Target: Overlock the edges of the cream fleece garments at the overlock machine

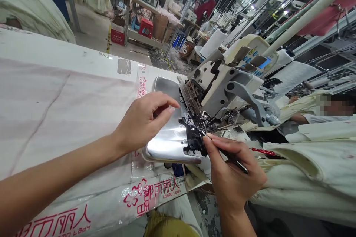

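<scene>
My right hand [233, 170] grips dark, slim tweezers [240, 165]. Their tips reach into the opened needle and looper area of an overlock sewing machine [222, 85]. Loose white thread [189, 119] lies by the tips, over the dark mechanism. Above the shiny metal work plate [167, 144], my left hand [141, 120] is held with thumb and forefinger drawn together. Whatever may be between those fingertips is too small to make out. Where the tweezers end among the metal parts is hard to see.
Printed clear plastic [150, 196] covers the white table [105, 68] along its front edge. A red-handled tool [263, 151] lies to the right, near cream fabric [328, 152]. Behind stand a thread cone [214, 42] and a control panel [254, 57]. Another person sits at the right.
</scene>
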The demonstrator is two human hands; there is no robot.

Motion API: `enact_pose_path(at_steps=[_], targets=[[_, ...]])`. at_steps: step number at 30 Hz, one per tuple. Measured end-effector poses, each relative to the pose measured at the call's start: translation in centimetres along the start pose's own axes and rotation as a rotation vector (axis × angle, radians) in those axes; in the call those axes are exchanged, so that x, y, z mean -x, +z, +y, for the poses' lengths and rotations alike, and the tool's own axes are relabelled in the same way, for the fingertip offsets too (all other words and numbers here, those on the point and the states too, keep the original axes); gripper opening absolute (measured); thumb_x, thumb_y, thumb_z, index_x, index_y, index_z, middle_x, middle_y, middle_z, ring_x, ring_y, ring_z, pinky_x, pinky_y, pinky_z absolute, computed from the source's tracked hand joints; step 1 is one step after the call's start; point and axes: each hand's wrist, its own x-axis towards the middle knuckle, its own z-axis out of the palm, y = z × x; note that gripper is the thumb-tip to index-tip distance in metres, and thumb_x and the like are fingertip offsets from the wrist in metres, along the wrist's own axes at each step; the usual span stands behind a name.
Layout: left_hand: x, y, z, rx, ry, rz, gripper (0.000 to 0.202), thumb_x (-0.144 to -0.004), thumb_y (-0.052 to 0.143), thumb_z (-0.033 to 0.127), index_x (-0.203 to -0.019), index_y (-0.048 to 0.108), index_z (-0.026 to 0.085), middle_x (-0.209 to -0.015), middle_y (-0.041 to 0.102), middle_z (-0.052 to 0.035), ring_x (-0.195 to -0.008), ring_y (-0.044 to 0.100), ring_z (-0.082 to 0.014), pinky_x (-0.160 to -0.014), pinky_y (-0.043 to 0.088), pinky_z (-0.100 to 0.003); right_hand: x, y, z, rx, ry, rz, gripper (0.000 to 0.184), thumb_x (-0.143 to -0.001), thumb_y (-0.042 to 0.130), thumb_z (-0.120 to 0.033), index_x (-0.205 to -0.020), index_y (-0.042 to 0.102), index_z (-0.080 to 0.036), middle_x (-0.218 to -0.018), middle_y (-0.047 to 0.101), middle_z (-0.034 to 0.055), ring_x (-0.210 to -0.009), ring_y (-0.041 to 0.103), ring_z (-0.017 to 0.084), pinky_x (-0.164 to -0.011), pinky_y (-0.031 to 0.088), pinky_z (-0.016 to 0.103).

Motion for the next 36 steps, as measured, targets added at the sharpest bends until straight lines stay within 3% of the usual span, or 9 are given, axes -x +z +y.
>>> enact_pose_path(at_steps=[36], targets=[[0.03,-0.19,0.36,-0.150,-0.004,0.001,0.014,-0.084,0.052,0.021,-0.088,0.065,0.024,-0.078,0.064,0.0015,-0.066,0.053,-0.0122,-0.059,0.041,-0.025,0.04,-0.24,0.31,-0.025,-0.027,-0.045,0.021,-0.068,0.071,-0.004,-0.073,0.060,-0.020,-0.076,0.068,-0.0014,-0.072,0.066,0.013,-0.070,0.055,0.027]])
